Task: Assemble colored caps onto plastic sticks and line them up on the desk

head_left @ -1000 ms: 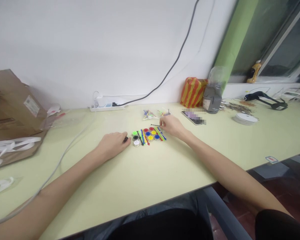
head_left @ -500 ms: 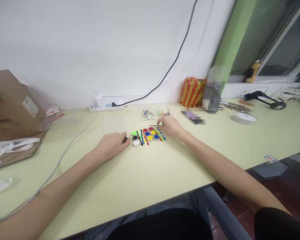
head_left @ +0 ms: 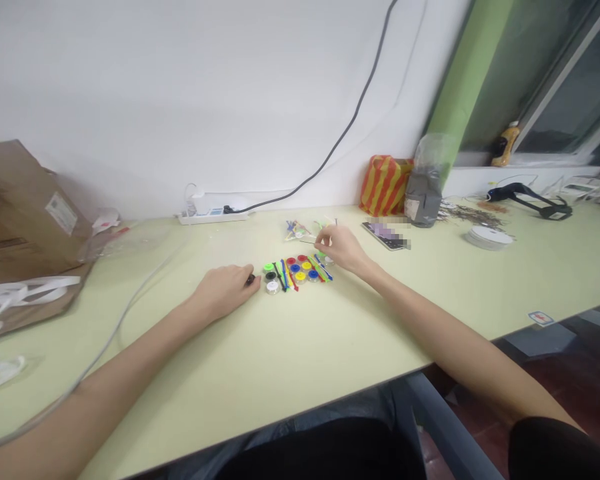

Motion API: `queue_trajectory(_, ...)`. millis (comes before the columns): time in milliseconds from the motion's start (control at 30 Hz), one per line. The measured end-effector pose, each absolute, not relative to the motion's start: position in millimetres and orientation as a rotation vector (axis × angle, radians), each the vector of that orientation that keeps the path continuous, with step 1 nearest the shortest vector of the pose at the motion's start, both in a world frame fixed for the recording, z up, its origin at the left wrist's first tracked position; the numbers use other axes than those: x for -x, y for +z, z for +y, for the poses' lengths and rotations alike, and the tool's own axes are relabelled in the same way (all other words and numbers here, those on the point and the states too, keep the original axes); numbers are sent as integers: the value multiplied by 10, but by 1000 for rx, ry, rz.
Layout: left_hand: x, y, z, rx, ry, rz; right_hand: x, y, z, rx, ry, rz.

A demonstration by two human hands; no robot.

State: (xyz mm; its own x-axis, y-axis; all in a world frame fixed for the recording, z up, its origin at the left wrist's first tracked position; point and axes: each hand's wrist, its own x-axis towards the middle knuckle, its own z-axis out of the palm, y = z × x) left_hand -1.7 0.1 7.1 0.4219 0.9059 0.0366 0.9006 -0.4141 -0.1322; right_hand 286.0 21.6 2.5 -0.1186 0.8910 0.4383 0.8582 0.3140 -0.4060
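Thin pinch, tight quarters!
My right hand (head_left: 342, 249) pinches a dark stick (head_left: 307, 241), my left hand (head_left: 225, 291) a black piece (head_left: 250, 279); a low sweep could scatter the coloured discs (head_left: 306, 266).

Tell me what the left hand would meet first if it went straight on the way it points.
The left hand would probably meet the black disc first, with the green disc and white disc close on either side. Depth is unclear, so one of those might be touched as soon.
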Motion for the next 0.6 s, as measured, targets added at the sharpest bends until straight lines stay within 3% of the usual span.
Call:
queue_trajectory(333, 32, 46, 22, 2531, 70, -1596, -2822, 126, 139, 1338, 654, -1731)
queue_trajectory(600, 52, 29, 38, 2541, 56, -1583, -2857, 102, 159, 1383, 600, -1831)
